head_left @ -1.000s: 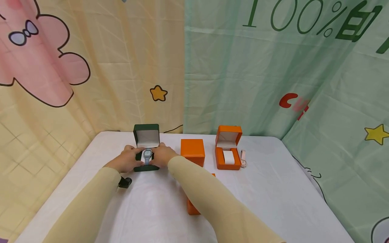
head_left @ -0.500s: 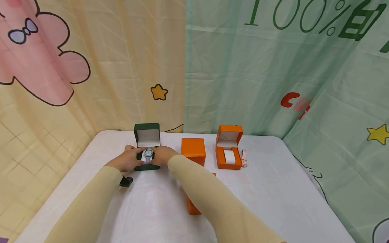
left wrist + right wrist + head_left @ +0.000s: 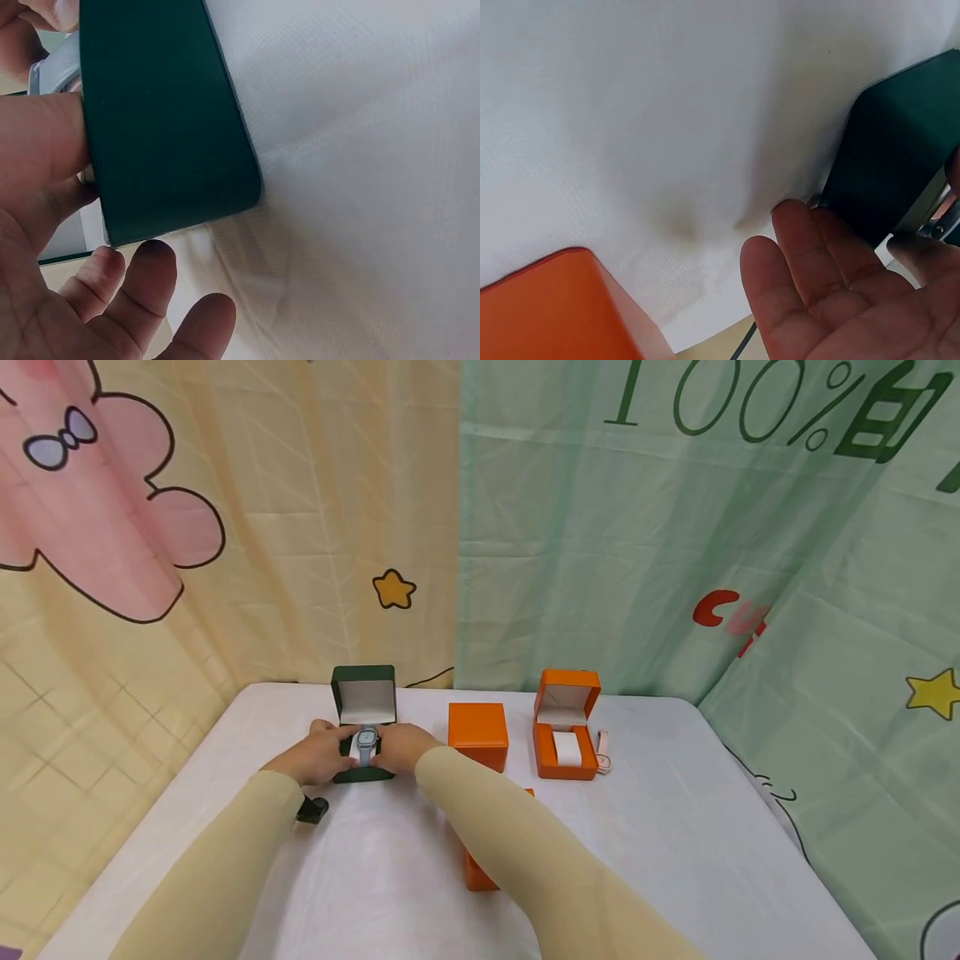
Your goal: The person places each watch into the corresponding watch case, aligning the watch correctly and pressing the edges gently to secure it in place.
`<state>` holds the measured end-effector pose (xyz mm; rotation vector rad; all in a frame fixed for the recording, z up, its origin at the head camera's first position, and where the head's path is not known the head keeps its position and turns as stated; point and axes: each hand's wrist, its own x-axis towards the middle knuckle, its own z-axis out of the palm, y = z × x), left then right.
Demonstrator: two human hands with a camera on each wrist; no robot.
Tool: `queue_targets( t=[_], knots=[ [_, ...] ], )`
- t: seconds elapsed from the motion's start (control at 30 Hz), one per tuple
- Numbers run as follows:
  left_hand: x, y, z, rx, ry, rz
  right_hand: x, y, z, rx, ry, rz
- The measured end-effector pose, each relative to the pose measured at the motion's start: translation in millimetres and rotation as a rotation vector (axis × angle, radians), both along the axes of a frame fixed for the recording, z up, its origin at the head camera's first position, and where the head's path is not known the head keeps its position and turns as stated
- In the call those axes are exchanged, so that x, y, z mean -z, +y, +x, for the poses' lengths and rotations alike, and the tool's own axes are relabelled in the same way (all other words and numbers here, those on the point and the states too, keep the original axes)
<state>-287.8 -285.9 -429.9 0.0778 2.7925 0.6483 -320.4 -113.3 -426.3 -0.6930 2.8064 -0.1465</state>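
Observation:
A wristwatch point(image 3: 366, 745) with a pale grey-blue strap sits on a light cushion inside the open dark green box point(image 3: 363, 672), whose lid stands up behind it. My left hand point(image 3: 318, 753) comes in from the left, thumb and index finger at that side of the watch. From the opposite side my right hand point(image 3: 403, 747) holds the watch the same way. In the left wrist view the other fingers spread beside the green box point(image 3: 165, 120). The right wrist view shows my outer fingers point(image 3: 799, 255) along the green box's outer wall. The box walls hide much of the watch there.
A closed orange box point(image 3: 477, 725) stands to the right of the green one. Further right, an open orange box point(image 3: 566, 772) holds a white cushion, with a pink watch point(image 3: 603, 753) beside it. My right sleeve point(image 3: 517, 827) partly covers another orange box point(image 3: 478, 875). Curtains hang behind the white table point(image 3: 675, 827).

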Motion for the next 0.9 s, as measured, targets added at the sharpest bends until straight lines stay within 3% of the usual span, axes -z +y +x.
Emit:
queue_targets(
  t=[0.37, 0.6, 0.9],
  knots=[
    [1.2, -6.9, 0.7, 0.003, 0.075, 0.021, -7.8, 2, 3.4, 0.019, -0.036, -0.004],
    [8.9, -5.8, 2.8, 0.015, 0.085, 0.024, -1.5, 2, 2.6, 0.018, -0.059, 0.016],
    [2.9, -2.6, 1.3, 0.007, 0.077, -0.002, -2.3, 1, -0.9, 0.012, -0.027, 0.013]
  ],
)
